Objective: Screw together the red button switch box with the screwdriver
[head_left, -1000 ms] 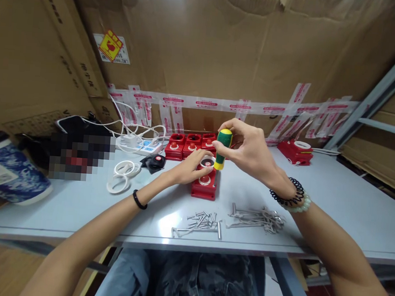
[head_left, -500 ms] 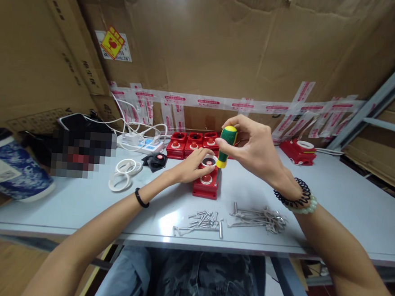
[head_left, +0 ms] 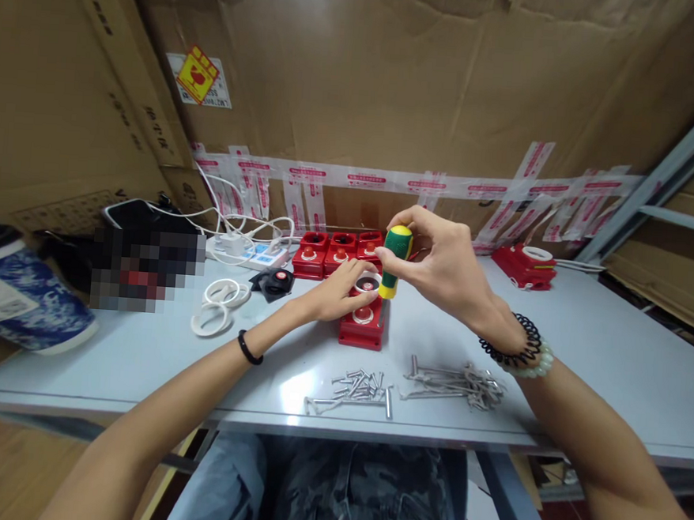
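Note:
My right hand [head_left: 442, 255] is closed around the green and yellow handle of a screwdriver [head_left: 395, 263]. The screwdriver stands nearly upright, its shaft pointing down at the right side of a red box [head_left: 361, 332]; the exact contact of the tip is hard to make out. That box has a round red button in a white ring on its near part and a second white ring [head_left: 368, 282] round a black centre on its far part. My left hand [head_left: 345, 291] grips the far left of the box, with fingers curled about the second ring.
Loose screws [head_left: 359, 384] and a metal T-bar [head_left: 352, 403] lie near the table's front edge, with more bars [head_left: 454, 382] to the right. Other red boxes [head_left: 310, 255] stand behind. White rings [head_left: 216, 314], a black part [head_left: 272, 283] and a power strip [head_left: 246, 251] are left.
The screwdriver has shifted very slightly left and its handle stands a touch lower, the right hand moving with it. My left hand and the box have stayed in place.

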The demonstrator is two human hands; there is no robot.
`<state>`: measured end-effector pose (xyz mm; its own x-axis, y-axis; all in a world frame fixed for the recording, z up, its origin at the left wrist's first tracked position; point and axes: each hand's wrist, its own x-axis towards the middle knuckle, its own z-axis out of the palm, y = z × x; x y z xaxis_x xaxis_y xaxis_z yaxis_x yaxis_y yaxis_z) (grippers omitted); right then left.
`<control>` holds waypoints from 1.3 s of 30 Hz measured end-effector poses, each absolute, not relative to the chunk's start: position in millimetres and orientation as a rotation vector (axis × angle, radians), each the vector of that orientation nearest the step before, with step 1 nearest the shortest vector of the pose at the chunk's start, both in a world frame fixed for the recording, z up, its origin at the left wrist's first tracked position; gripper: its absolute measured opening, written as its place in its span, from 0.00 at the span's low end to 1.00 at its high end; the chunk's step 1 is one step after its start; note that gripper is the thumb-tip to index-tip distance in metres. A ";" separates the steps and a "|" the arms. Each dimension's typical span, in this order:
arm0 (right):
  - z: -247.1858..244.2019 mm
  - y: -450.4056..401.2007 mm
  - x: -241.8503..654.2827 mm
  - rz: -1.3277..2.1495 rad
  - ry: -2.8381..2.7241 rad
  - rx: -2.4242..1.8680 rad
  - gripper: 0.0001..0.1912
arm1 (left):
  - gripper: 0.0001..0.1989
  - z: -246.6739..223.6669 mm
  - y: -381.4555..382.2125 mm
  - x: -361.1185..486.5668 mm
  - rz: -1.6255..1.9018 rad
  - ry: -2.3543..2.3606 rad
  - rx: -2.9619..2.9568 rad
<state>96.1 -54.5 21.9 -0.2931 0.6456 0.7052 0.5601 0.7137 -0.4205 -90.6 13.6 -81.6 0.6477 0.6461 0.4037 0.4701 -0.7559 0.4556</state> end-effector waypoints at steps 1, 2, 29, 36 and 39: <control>22.2 -54.9 95.9 0.094 -1.969 -0.944 0.08 | 0.23 -81.5 13.6 -90.6 0.801 0.894 2.561; 22.6 -55.3 95.8 0.071 -1.963 -0.969 0.08 | 0.23 -81.5 13.5 -90.6 0.801 0.895 2.562; 59.0 -66.7 101.3 -0.416 -2.655 -1.270 0.16 | 0.21 -81.8 11.1 -87.2 0.780 0.802 2.426; 72.3 -64.6 92.9 -0.413 -2.750 -1.277 0.11 | 0.22 -81.9 11.6 -87.7 0.777 0.809 2.416; 79.4 -69.1 101.0 -0.180 -2.881 -1.144 0.09 | 0.20 -82.9 12.7 -87.9 0.773 0.813 2.425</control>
<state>101.0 -69.1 79.4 -0.7279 0.6815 0.0764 0.6857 0.7218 0.0941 -87.9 12.7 -82.9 0.6666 0.6533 0.3589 0.3914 -0.7165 0.5774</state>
